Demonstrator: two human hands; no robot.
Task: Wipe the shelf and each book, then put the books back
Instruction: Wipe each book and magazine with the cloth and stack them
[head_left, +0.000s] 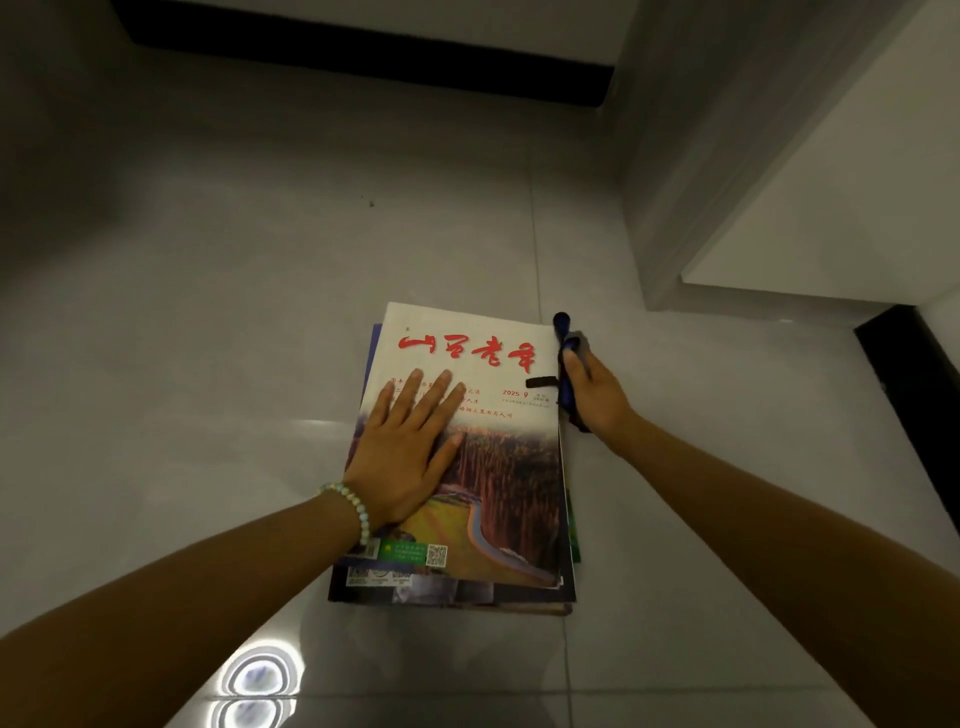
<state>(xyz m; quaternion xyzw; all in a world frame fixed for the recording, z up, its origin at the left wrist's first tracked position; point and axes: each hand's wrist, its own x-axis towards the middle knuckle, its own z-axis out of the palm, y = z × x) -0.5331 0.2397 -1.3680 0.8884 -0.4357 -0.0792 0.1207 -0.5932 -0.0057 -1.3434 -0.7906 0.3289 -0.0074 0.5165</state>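
Books (498, 493) lie stacked on the grey tiled floor (208, 312), near centre, the top cover white with red letters. Left hand (405, 457) rests flat on that cover, fingers straight, grip released. Right hand (597, 395) has its grip clenched round a blue cloth (565, 384) against the stack's far right edge

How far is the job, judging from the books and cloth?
Done: the stack of books lies on the glossy grey floor, off any shelf. In hand: the left hand presses flat on the top white magazine with red title; the right hand grips a dark blue cloth at its right edge. Left: returning the books; wiping progress cannot be told.
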